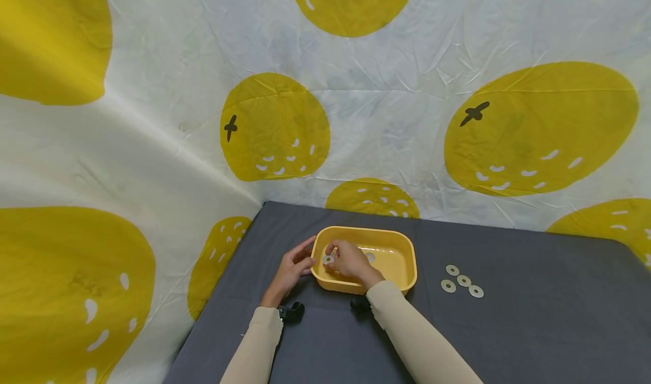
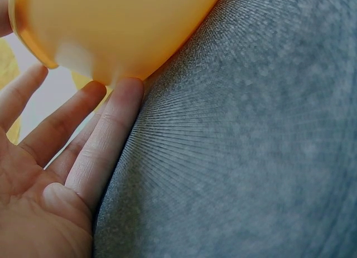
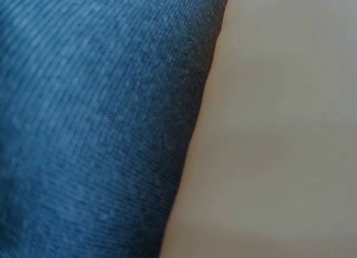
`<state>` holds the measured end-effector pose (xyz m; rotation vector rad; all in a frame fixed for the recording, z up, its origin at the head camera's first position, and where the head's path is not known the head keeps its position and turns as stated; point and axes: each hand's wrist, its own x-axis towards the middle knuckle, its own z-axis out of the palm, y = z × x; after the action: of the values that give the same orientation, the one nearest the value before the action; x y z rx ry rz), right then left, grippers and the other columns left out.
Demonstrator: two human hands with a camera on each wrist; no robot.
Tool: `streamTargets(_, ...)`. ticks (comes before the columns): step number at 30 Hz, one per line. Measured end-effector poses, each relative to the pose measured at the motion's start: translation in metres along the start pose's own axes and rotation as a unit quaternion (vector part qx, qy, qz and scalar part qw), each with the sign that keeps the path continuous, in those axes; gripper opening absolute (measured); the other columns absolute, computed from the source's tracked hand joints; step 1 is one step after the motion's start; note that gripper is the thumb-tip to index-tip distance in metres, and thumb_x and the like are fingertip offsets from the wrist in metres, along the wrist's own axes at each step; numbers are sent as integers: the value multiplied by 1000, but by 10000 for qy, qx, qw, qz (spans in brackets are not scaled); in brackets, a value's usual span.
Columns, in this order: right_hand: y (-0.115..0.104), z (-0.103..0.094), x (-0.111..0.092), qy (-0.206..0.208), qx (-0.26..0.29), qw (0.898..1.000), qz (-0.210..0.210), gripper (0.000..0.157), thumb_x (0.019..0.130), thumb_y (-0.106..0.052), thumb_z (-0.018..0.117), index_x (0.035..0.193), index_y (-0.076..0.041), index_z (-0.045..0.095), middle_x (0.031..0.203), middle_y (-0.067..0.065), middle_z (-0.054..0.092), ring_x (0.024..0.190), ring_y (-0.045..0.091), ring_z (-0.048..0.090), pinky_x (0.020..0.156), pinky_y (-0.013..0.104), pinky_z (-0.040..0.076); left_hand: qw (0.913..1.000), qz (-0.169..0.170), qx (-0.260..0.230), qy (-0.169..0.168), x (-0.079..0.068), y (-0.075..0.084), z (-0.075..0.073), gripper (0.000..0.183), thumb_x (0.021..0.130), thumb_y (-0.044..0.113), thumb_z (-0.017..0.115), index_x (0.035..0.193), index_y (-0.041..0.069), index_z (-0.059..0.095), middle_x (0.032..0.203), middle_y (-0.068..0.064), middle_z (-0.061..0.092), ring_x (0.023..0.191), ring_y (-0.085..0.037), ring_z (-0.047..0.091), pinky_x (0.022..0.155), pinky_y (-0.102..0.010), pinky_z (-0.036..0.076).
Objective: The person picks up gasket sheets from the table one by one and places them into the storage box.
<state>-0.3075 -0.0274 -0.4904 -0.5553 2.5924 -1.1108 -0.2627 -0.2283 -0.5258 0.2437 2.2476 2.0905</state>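
A yellow rectangular plastic tray [image 1: 402, 248] sits on the dark grey cloth. At its left end is my left hand [image 1: 291, 268], thumb at the rim; in the left wrist view its fairly straight fingers [image 2: 120, 110] touch the tray's outer wall. My right hand [image 1: 351, 260] reaches inside the tray and pinches a flat metal washer [image 1: 328, 259] near the left end. Another washer [image 1: 370, 257] lies on the tray floor, just right of that hand. In the right wrist view only cloth and a blurred pale surface show, with no fingers.
Several loose washers [image 1: 463, 280] lie on the grey cloth [image 1: 549, 305] to the right of the tray. Behind and at the left hangs a white curtain [image 1: 376, 124] with yellow fruit prints, bordering the table. Dark wrist devices [image 1: 292, 313] sit close in front of the tray.
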Motion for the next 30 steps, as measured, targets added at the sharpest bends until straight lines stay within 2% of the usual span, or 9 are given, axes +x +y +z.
streamTargets(5,-2,1,0,15,102,9999,15,28,88,-17,80,113,-13,68,74,4,59,57,16,50,53,28,40,10000,4,-12,0,0,-1,0,59,99,9,60,155,24,47,146,-23,57,125,-41,63,87,-36,62)
streamTargets(11,-5,0,-3,360,224,9990,109,25,93,-20,74,115,-11,68,75,4,59,58,17,50,54,28,40,10000,-1,-57,19,0,-1,0,59,99,9,60,154,24,48,146,-23,57,127,-41,61,87,-36,62)
streamTargets(14,-6,-2,-4,671,500,9965,43,21,96,-19,70,114,-10,69,73,4,59,55,17,49,52,28,40,9999,11,-109,-2,0,-2,0,60,98,8,60,155,23,47,146,-25,56,128,-42,60,86,-36,62)
streamTargets(18,-7,-8,-7,1089,1135,9875,-109,19,98,-18,68,114,-8,69,72,3,56,53,16,45,50,26,37,9999,-4,-125,43,1,-2,-1,60,98,6,61,155,20,47,145,-26,56,127,-43,60,86,-35,62)
streamTargets(24,-3,-34,-21,1335,1589,9764,-599,14,98,-15,68,110,-8,71,74,3,53,57,15,44,54,24,37,9998,-131,-28,151,1,0,-1,60,98,8,62,154,23,48,146,-23,57,127,-41,61,85,-33,62)
streamTargets(27,7,-55,-35,1409,1689,9715,-882,11,99,-14,67,108,-10,71,77,8,58,59,14,46,55,25,40,9998,-125,9,143,1,0,-1,60,98,8,62,155,23,48,145,-23,57,125,-42,61,85,-33,62)
streamTargets(30,21,-79,-53,1605,1685,9677,-969,12,100,-16,66,109,-9,71,81,13,61,61,14,48,56,26,42,9998,-121,55,127,1,-1,0,60,99,9,61,154,26,48,144,-20,59,124,-39,63,85,-34,62)
